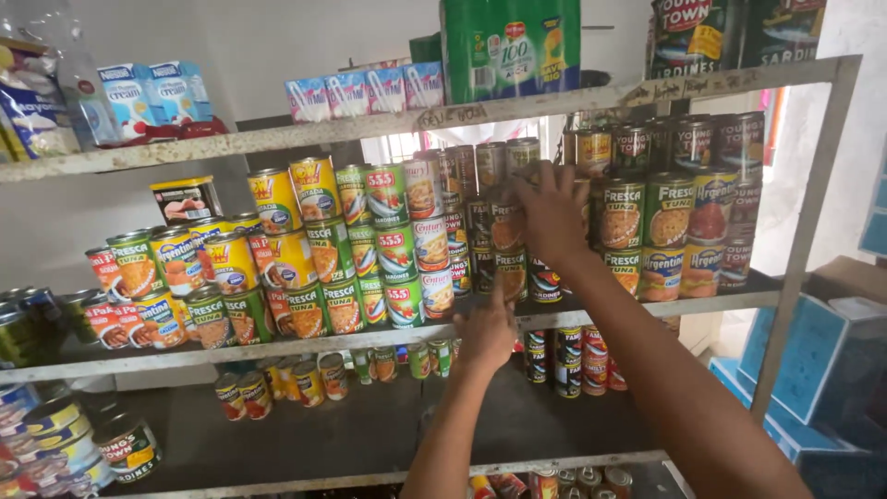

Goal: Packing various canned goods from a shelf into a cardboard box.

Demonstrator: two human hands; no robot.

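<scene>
- Green-labelled cylindrical metal can [506, 229], upright, top of a stack at the shelf's middle.
- Matching green tin can [510, 273], upright, directly at its six o'clock.

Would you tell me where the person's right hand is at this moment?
In the head view, right of centre, the right hand rests on the upper cans of a green-labelled stack on the middle shelf, above the left hand.

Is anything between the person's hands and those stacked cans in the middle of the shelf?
Nothing visible. The right hand already rests on the upper cans of the green-labelled can stack, and the left hand touches the stack's bottom can at the shelf edge. Neighbouring cans stand close on both sides.
</scene>
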